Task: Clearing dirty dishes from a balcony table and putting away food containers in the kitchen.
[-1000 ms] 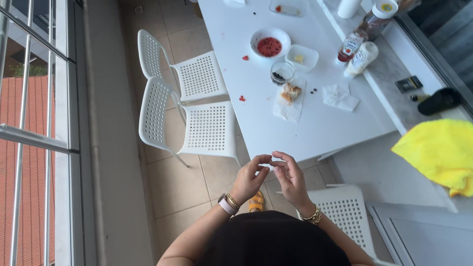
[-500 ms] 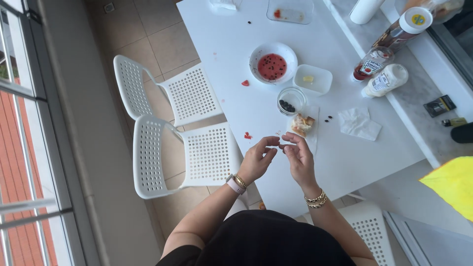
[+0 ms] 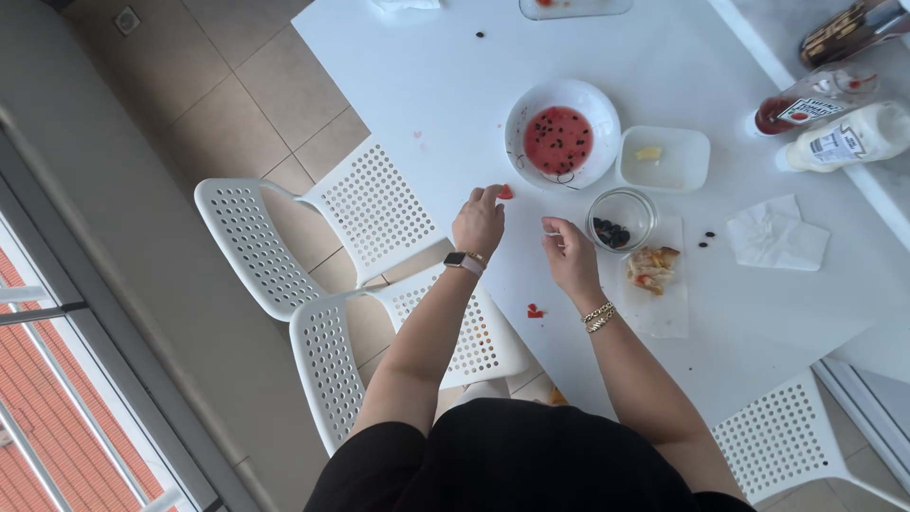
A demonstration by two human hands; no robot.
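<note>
Her left hand (image 3: 479,224) reaches across the white tabletop (image 3: 664,76), its grip pinched on a small red scrap (image 3: 506,192) beside the white bowl (image 3: 531,114). The right hand (image 3: 571,256) hovers nearby, fingertips pressed together; whether it holds anything I cannot tell.

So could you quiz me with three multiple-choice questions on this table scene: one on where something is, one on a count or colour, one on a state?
1. Where is the left hand?
A. at a small red piece on the table
B. inside the glass jar
C. on a chair back

2. How many white perforated chairs show?
A. one
B. three
C. five

3. What state is the round white bowl in?
A. turned over
B. holding red liquid with dark seeds
C. stacked on another bowl

Answers:
1. A, its fingers reach the red piece.
2. B, two chairs at left, one chair at lower right.
3. B, red pool with dark specks shows inside.
</note>
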